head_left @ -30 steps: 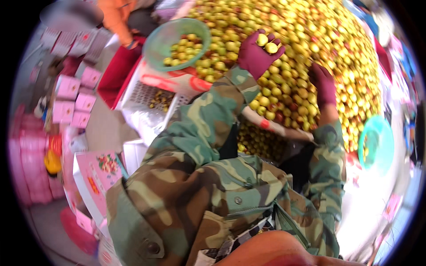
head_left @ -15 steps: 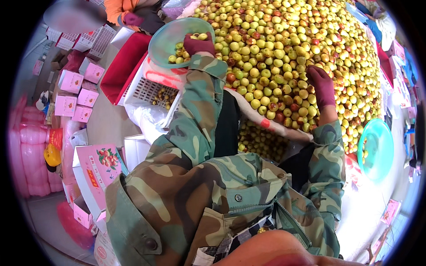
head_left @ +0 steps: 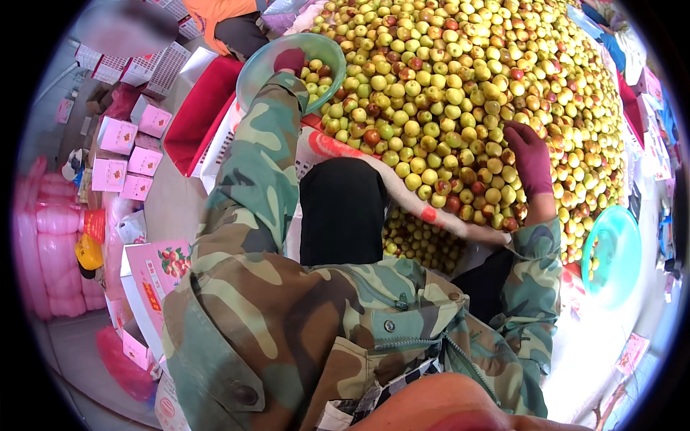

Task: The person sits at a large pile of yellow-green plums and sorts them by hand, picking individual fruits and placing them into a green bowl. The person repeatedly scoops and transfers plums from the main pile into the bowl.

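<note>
The left hand (head_left: pixel 290 60), in a maroon knit glove, dips into a round, translucent green plastic bowl (head_left: pixel 328 52); its fingers are hidden beyond the back of the glove, so whether they are grasping or released I cannot tell. The sleeve crosses over the near rim, which probably lets the fingers drop in from above rather than press on the wall. Just right of them, inside the bowl, lie yellow-green round fruits with reddish patches (head_left: pixel 315 77). The right hand (head_left: pixel 532 159), gloved alike, rests its bent fingers at a broad heap of the same round fruits (head_left: pixel 453 95); a hold on one cannot be made out. The heap spreads between and beyond both sets of fingers, with the bowl at its left edge, seemingly for a short reach. Nearer the body than the fingers, a pale padded cloth rim with red marks (head_left: pixel 406 187) appears to keep fruit from rolling onto the black-trousered knee (head_left: pixel 341 208). Farther out, a round teal plastic basin (head_left: pixel 618 258) stands right of the right fingers, and a red open-topped box (head_left: pixel 201 115) sits left of the left ones.
</note>
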The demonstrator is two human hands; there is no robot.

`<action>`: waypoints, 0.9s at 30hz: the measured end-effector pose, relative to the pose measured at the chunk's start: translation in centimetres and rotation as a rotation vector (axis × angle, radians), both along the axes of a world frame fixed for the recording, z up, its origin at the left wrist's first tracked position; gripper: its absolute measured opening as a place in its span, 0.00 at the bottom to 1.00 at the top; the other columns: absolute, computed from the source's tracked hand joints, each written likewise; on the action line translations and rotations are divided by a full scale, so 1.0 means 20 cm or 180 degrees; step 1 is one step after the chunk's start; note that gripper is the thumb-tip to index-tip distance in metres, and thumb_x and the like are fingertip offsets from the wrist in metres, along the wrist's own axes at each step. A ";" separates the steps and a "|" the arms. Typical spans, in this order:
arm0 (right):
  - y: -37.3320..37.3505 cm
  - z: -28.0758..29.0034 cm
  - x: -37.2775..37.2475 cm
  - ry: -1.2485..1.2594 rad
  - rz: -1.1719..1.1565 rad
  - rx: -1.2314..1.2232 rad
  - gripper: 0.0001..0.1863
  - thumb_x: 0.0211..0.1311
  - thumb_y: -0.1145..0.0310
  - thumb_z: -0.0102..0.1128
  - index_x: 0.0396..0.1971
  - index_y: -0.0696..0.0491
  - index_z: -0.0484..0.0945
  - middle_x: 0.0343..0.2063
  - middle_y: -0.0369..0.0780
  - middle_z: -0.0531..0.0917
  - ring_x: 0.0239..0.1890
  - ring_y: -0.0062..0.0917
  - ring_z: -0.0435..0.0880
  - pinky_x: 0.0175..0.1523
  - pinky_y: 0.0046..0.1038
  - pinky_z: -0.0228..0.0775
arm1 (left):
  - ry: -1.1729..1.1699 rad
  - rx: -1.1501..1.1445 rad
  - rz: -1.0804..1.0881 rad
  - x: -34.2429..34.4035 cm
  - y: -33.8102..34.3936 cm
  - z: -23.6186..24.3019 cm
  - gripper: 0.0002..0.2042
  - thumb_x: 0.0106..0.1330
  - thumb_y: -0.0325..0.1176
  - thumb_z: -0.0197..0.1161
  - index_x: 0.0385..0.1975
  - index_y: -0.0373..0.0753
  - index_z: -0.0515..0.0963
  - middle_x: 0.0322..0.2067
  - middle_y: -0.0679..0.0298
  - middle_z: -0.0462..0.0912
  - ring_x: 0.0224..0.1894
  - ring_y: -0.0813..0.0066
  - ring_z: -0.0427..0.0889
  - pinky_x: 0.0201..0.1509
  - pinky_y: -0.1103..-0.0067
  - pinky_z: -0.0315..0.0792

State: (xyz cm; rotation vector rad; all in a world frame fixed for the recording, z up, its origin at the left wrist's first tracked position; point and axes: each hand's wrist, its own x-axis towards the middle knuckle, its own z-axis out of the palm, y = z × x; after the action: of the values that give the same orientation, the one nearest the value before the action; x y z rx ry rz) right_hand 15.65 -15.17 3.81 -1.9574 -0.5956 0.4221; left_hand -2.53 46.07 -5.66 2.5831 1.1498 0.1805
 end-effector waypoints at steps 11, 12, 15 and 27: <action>-0.01 0.00 -0.07 -0.0107 0.0369 -0.0434 0.18 0.64 0.62 0.60 0.50 0.53 0.80 0.47 0.41 0.84 0.50 0.28 0.82 0.55 0.29 0.71 | -0.0230 0.0351 0.0101 0.01 -0.26 0.21 0.23 0.52 0.45 0.71 0.44 0.36 0.79 0.41 0.53 0.85 0.41 0.62 0.85 0.45 0.69 0.77; 0.00 0.00 -0.07 -0.0203 0.0409 -0.0416 0.18 0.64 0.62 0.60 0.50 0.53 0.80 0.47 0.41 0.84 0.50 0.29 0.82 0.55 0.29 0.71 | -0.0421 0.0125 0.0262 -0.01 -0.28 0.29 0.24 0.51 0.43 0.72 0.44 0.36 0.78 0.40 0.52 0.84 0.40 0.61 0.85 0.44 0.70 0.77; -0.03 0.00 -0.06 -0.0272 0.0354 -0.0443 0.16 0.64 0.62 0.59 0.50 0.52 0.81 0.48 0.41 0.84 0.51 0.29 0.82 0.57 0.29 0.71 | -0.2096 -0.1110 -0.0279 -0.14 -0.64 0.48 0.20 0.53 0.33 0.73 0.44 0.35 0.76 0.34 0.59 0.84 0.27 0.76 0.83 0.30 0.79 0.76; -0.06 -0.05 -0.02 -0.0770 0.0250 -0.0518 0.18 0.65 0.60 0.59 0.50 0.53 0.80 0.48 0.43 0.84 0.51 0.31 0.83 0.56 0.30 0.71 | -0.2267 -0.0259 -0.0426 -0.83 -1.20 0.69 0.16 0.60 0.28 0.69 0.49 0.36 0.79 0.38 0.65 0.81 0.36 0.79 0.80 0.40 0.81 0.75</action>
State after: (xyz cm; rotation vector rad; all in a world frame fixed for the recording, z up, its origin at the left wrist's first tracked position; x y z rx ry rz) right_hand 15.28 -16.40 2.73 -2.1637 -0.8161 0.2909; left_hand -19.17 22.16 8.15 2.2041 0.6948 0.9096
